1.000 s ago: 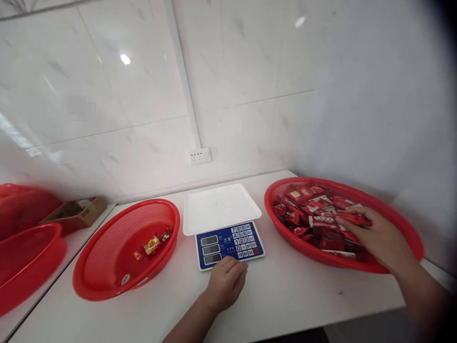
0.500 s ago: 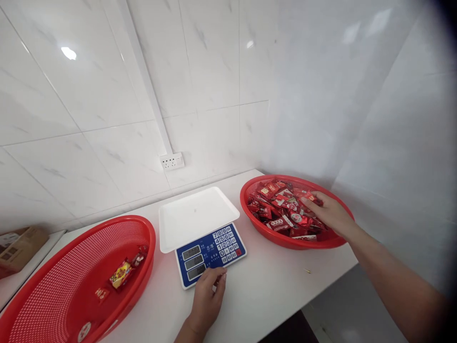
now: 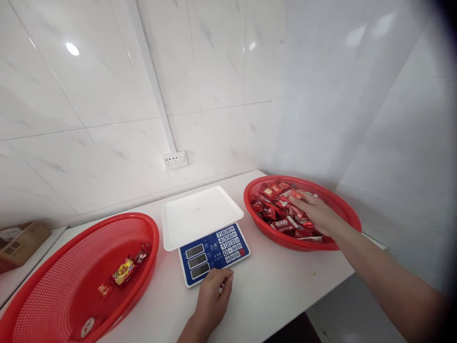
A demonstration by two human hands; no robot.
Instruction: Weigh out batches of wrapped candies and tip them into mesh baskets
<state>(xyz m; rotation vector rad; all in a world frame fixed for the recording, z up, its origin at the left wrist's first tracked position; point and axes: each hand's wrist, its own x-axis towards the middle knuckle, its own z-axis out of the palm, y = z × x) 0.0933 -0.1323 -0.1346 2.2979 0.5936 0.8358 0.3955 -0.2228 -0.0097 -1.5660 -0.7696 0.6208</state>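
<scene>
My right hand [image 3: 316, 212] reaches into the red basket [image 3: 352, 219] on the right, over a heap of red-wrapped snack packets [image 3: 280, 224]. Its thumb and fingers close on a small red snack packet [image 3: 296, 194], partly covered by the hand. My left hand [image 3: 215, 293] rests at the front edge of a blue-and-white digital scale [image 3: 214, 251], fingers curled in, with nothing visible in them. The scale's white tray [image 3: 200, 214] holds nothing. To the left, another red basket [image 3: 80, 286] contains several packets, including a yellow-and-red packet [image 3: 124, 270].
All of this stands on a white table [image 3: 271, 290] against a marbled tile wall. A power socket [image 3: 175, 160] is on the wall behind the scale. A cardboard box [image 3: 24, 243] sits at the far left. A tiny gold-coloured scrap [image 3: 312, 273] lies near the table's front edge.
My right hand has shifted left and further over the heap, its fingers stretched more forward. My left hand stays by the scale. The whole view has shifted slightly.
</scene>
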